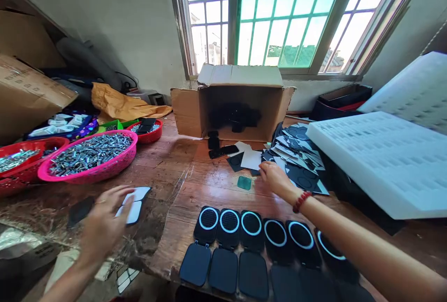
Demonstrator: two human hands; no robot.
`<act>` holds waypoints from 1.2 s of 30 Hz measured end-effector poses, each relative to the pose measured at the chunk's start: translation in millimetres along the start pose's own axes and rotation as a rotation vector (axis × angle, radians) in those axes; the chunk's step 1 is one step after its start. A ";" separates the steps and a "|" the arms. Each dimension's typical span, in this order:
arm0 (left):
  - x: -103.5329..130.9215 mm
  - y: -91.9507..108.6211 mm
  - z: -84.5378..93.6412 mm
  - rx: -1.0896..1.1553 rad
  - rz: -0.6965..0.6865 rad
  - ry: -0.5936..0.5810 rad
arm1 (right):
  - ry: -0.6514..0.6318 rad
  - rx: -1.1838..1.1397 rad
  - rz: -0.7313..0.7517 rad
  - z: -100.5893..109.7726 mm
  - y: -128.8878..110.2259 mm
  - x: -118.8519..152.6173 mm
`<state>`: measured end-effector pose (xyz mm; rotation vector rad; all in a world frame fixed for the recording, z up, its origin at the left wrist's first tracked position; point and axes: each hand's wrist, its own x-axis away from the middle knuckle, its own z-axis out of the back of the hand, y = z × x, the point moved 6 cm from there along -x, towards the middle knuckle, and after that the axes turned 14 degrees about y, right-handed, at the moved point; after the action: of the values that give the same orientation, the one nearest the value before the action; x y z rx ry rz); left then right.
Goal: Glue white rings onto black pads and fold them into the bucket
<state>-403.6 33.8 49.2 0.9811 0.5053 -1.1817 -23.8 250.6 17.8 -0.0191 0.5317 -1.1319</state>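
My left hand, slightly blurred, has thumb and fingers apart beside two white rounded-square pads at the left of the wooden table. Under its far side lies a dark flat piece. My right hand reaches to the edge of a white card, with fingers drawn together; what they pinch, if anything, is hidden. In front of me, several black hinged cases lie unfolded in a row, with white rings on their far halves. A small green square lies between them and the white card.
Loose black and white cards are heaped at right, beside a white foam tray. An open cardboard box stands below the window. A pink basket of small metal parts and red baskets occupy the left.
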 end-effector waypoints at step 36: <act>-42.7 51.3 -230.9 -0.005 0.323 -0.435 | -0.100 0.454 -0.306 -13.1 75.8 -42.4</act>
<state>-335.4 254.5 -17.1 0.7370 0.0016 -1.0577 22.3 323.8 1.9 0.2418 0.1756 -1.5230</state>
